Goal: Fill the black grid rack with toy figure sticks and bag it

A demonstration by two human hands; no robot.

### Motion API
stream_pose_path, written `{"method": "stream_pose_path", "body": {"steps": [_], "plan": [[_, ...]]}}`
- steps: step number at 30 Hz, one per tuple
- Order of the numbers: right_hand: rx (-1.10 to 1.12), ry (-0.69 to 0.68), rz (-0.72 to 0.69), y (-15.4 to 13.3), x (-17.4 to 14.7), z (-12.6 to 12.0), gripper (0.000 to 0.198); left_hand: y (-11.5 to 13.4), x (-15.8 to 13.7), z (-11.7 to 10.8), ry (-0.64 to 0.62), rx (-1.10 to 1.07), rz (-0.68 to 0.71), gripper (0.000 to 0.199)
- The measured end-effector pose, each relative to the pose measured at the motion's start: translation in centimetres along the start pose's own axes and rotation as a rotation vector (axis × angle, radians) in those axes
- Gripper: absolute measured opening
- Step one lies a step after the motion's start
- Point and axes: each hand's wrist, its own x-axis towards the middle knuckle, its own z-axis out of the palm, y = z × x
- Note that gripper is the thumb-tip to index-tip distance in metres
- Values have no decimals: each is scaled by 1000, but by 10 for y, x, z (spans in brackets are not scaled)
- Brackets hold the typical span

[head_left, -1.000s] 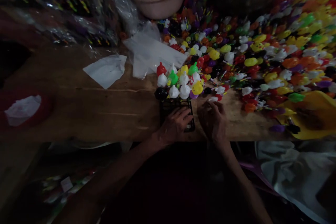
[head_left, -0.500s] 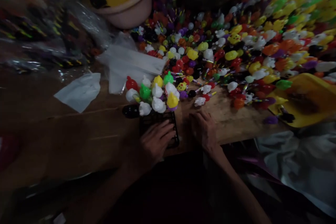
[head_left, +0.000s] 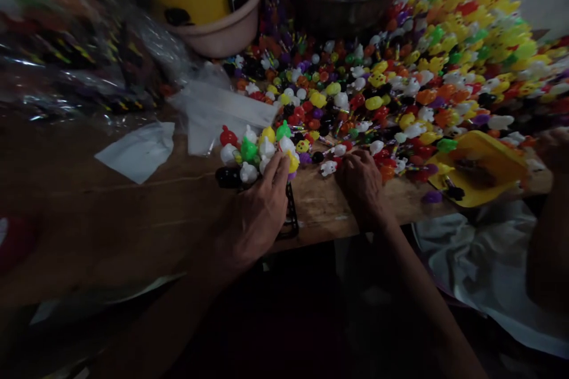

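Note:
A bunch of small plastic animal heads, white, green, red and yellow (head_left: 249, 148), stands over a black grid rack (head_left: 291, 213) at the table's front edge. My left hand (head_left: 258, 210) lies over the rack, fingers stretched forward and close together against the yellow and white heads on the bunch's right side. My palm hides most of the rack. My right hand (head_left: 362, 180) rests on the wood with fingers curled, beside a white animal-head piece (head_left: 329, 168) and red ones. What its fingertips hold, if anything, is hidden.
A large heap of coloured figure-topped sticks (head_left: 400, 95) covers the back and right. A yellow scoop-like tray (head_left: 484, 166) lies right, near another person's hand (head_left: 553, 148). Behind stand a pink basin (head_left: 217, 35) and metal bowl (head_left: 347, 15). Clear plastic bags (head_left: 222, 109) lie left.
My left hand has moved forward from the rack onto the bunch of heads. My right hand has shifted forward and right to the loose pieces. Another person's hand has appeared at the right.

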Motion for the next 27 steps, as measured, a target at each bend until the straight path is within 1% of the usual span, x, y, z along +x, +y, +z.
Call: {"method": "stream_pose_path", "body": {"steps": [2, 3, 7, 9, 10, 11, 13, 15, 16, 17, 19, 21, 23, 25, 27], "plan": [[-60, -47, -40, -2, 4, 1, 25, -1, 1, 5, -88, 46, -53, 58], [-79, -57, -69, -1, 4, 1, 24, -3, 1, 7, -108, 49, -60, 59], [-105, -73, -185, 12, 3, -4, 16, -6, 3, 8, -77, 2, -66, 60], [-27, -105, -229, 20, 0, -9, 14, -5, 6, 8, -73, -11, -111, 61], [40, -105, -228, 23, -2, -12, 14, -4, 6, 8, -81, -12, -132, 62], [122, -91, -198, 24, -4, -16, 14, -2, 6, 9, -96, -13, -141, 63], [298, -42, -68, 21, -6, -28, 17, 1, 5, 10, -138, -18, -122, 66], [452, 7, 80, 9, -5, -44, 20, 3, 1, 12, -174, -23, -75, 71], [518, 26, 125, 0, -3, -52, 22, 3, -1, 12, -185, -25, -55, 73], [576, 47, 149, -10, 1, -60, 22, 3, -2, 12, -189, -22, -44, 74], [668, 78, 147, -32, 12, -75, 21, 2, -4, 12, -190, -9, -42, 74], [708, 86, 99, -54, 25, -88, 19, 1, -5, 11, -207, 7, -41, 73], [657, 71, -7, -73, 38, -99, 18, 0, -6, 11, -223, 22, -36, 73], [551, -8, -173, -89, 49, -105, 17, -1, -9, 11, -221, 17, -31, 78], [441, -137, -331, -101, 56, -107, 17, -1, -12, 12, -209, -25, -33, 86]]}}
